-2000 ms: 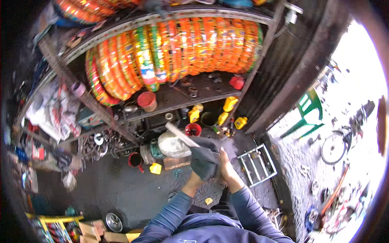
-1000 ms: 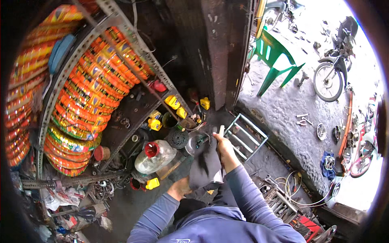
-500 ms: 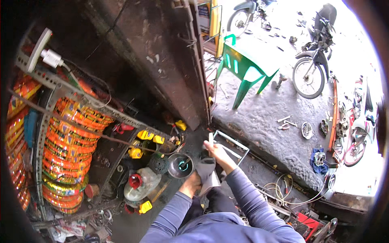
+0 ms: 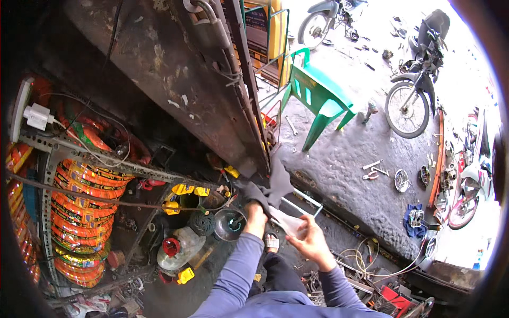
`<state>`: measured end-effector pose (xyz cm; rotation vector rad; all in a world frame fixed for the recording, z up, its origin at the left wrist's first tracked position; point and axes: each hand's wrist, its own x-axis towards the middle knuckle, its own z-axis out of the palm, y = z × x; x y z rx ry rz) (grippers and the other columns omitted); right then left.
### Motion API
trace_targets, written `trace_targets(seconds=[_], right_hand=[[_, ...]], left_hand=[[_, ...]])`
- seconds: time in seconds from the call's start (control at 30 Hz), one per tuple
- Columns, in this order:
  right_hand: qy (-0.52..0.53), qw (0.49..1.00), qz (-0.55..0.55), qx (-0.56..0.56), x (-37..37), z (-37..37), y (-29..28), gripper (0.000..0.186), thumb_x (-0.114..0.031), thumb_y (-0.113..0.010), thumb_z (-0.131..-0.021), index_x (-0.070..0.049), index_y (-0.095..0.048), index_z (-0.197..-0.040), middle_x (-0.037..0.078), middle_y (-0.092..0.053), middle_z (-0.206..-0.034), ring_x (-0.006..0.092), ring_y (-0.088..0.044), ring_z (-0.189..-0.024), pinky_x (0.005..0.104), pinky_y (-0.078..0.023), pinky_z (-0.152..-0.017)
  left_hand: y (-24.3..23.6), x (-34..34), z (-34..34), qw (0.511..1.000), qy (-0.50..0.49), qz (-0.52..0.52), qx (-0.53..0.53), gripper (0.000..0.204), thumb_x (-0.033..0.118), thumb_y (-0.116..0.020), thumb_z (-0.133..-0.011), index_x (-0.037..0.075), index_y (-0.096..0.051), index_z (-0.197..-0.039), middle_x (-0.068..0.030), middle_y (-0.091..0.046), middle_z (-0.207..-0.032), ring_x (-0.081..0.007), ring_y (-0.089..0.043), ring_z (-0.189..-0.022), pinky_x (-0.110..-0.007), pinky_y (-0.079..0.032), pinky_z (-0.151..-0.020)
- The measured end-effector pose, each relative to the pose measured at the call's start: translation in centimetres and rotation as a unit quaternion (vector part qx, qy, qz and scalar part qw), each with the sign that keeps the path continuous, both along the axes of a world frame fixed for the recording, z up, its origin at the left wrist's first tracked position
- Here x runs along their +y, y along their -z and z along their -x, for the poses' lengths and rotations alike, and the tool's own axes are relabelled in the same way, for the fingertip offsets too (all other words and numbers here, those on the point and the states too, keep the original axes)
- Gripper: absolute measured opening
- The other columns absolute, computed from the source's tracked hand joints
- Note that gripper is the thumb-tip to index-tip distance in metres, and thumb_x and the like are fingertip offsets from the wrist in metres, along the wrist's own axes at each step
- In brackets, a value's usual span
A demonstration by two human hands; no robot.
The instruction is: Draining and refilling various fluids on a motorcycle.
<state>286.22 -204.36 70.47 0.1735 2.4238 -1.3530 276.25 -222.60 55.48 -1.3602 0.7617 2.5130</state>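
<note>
A limp grey cloth [image 4: 280,183], pale along its lower part, stretches between my two hands in front of my body. My left hand [image 4: 255,211] is at its upper left, the fingers mostly covered by dark grey folds and closed on the fabric. At the lower right, my right hand [image 4: 312,243] pinches the pale end between thumb and fingers. Folds hide the cloth's exact shape. Just left of my left wrist is a round metal bowl [image 4: 227,233] on the floor.
Orange-wrapped tyres [image 4: 85,201] fill a rack at left. Yellow bottles [image 4: 183,189] and a clear jug [image 4: 185,244] stand near the bowl. A large metal door [image 4: 175,79] rises ahead. Beyond a raised step are a green plastic chair [image 4: 321,95] and a motorcycle [image 4: 416,79].
My left hand has moved up and forward with the cloth, and the right has come down and right onto its pale end. The cloth is now spread wider; my view has shifted.
</note>
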Motion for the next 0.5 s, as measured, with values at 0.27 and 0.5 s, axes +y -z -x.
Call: trace_targets(seconds=[0.27,0.5], right_hand=[[0.04,0.967,-0.135,0.213,5.2,14.9,0.7,0.082,-0.027,-0.076,-0.072,-0.006,-0.04,-0.143,0.023,-0.059,-0.122,0.0337,-0.06,-0.111,0.0413,-0.048,-0.094],[-0.076,0.938,-0.314,0.127,-6.7,33.0,3.9,0.089,-0.03,-0.071,-0.072,-0.014,-0.03,-0.15,0.029,-0.052,-0.131,0.0418,-0.059,-0.114,0.0445,-0.05,-0.095]], left_hand=[[7.5,-10.9,-12.3,0.917,0.243,0.298,0.102,0.048,0.03,-0.054,-0.099,0.006,-0.047,-0.139,-0.0041,-0.056,-0.133,-0.0175,-0.057,-0.115,-0.029,-0.047,-0.093],[11.6,-15.9,-31.6,0.754,0.489,0.437,-0.04,0.045,0.03,-0.064,-0.093,0.005,-0.061,-0.13,-0.0052,-0.065,-0.124,-0.0213,-0.062,-0.109,-0.038,-0.048,-0.095]])
